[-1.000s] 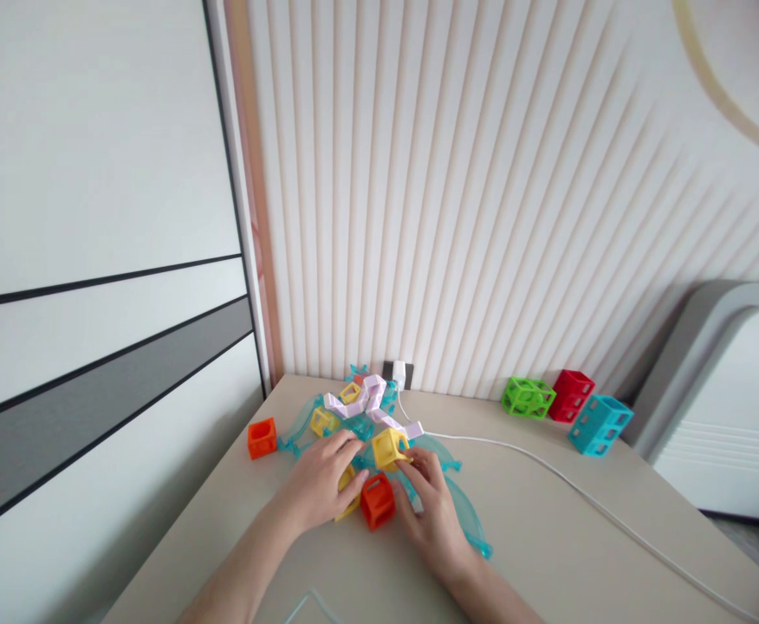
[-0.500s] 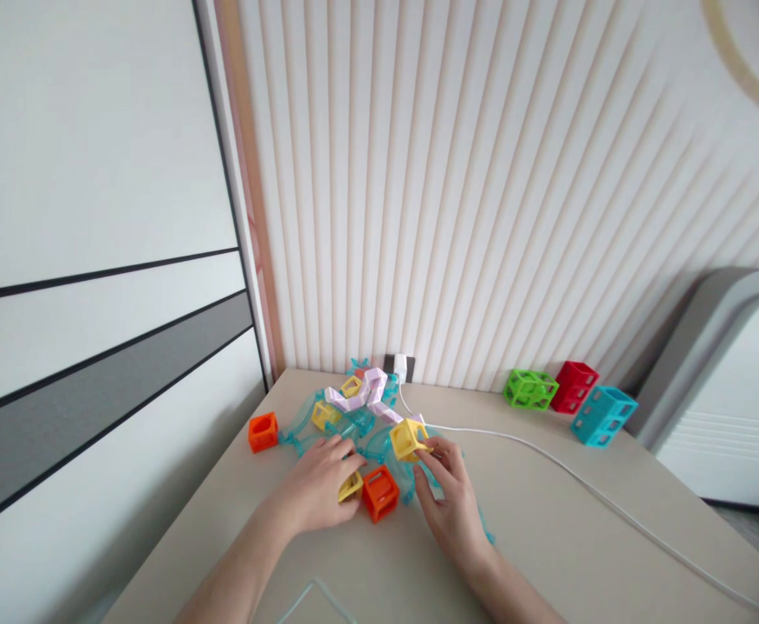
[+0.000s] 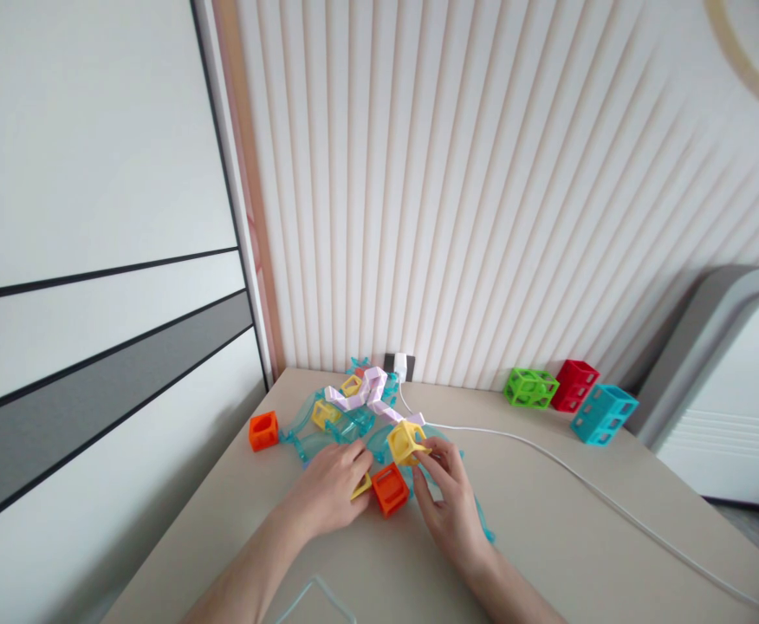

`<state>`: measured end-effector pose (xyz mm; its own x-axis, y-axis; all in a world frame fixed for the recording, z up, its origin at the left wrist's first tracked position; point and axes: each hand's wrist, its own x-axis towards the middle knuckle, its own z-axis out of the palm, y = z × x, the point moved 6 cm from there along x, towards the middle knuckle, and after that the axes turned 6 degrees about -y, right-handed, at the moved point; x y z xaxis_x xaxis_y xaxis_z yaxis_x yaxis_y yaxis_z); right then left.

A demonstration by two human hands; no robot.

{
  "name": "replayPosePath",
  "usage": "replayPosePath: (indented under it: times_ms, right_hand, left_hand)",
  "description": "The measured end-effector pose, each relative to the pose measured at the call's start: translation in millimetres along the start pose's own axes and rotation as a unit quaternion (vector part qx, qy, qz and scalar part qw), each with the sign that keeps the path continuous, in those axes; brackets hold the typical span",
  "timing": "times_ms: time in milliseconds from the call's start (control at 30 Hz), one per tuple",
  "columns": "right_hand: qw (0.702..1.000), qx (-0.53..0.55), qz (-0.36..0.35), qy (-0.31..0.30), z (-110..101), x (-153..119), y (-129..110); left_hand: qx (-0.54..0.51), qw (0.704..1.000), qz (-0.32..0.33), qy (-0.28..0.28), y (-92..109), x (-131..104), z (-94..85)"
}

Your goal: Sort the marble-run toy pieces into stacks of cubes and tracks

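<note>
My left hand (image 3: 335, 487) is closed round a yellow cube block (image 3: 360, 487), which it mostly covers. Right beside that block is an orange cube block (image 3: 390, 490); I cannot tell whether the two are joined. Between the thumb and fingers of my right hand (image 3: 448, 496) is another yellow cube block (image 3: 406, 442) with open faces, raised above the table. Under and behind both hands lie clear teal plastic pieces (image 3: 353, 422). A pale lilac zigzag piece (image 3: 373, 392) rests over them, with a further yellow cube (image 3: 325, 414) among them.
A lone orange cube (image 3: 263, 431) sits at the table's left edge. Against the ribbed wall at right stand a green block (image 3: 530, 387), a red block (image 3: 574, 386) and a blue block (image 3: 604, 414). A white cable (image 3: 548, 451) runs from the wall charger (image 3: 401, 366) across the table (image 3: 548, 529).
My left hand has shifted a little to the right with its yellow cube, and the orange cube beside it has moved right too. My right hand has stayed nearly still, its yellow cube slightly turned.
</note>
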<state>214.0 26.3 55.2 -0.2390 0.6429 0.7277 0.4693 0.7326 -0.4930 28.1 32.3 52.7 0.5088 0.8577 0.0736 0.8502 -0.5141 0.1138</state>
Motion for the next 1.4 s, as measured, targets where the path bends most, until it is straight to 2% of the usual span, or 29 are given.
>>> replayPosePath:
  times_ms: [233, 633, 767, 967, 1133, 1400]
  right_hand:
    - [1.000, 0.004, -0.013, 0.002, 1, -2, -1]
    - [0.998, -0.017, -0.018, -0.058, 13, -11, -2]
    - [0.997, -0.028, -0.005, -0.071, 16, -13, 1]
    - [0.997, -0.042, 0.006, -0.062, 13, -11, 2]
    - [0.995, -0.048, 0.006, -0.085, 20, -14, 4]
    - [0.995, -0.054, 0.009, -0.082, 14, -11, 0]
  left_hand:
    - [0.010, 0.999, -0.022, -0.044, 0, 3, 3.7]
    - [-0.011, 0.999, -0.018, -0.026, -2, 0, 3.8]
    - [-0.053, 0.998, -0.024, -0.004, -7, -1, 3.2]
    - [-0.136, 0.989, -0.004, 0.062, -13, -1, 1.0]
    - [-0.188, 0.974, 0.016, 0.124, -13, -4, -6.7]
    - [-0.194, 0.970, 0.029, 0.142, -11, -6, -7.6]
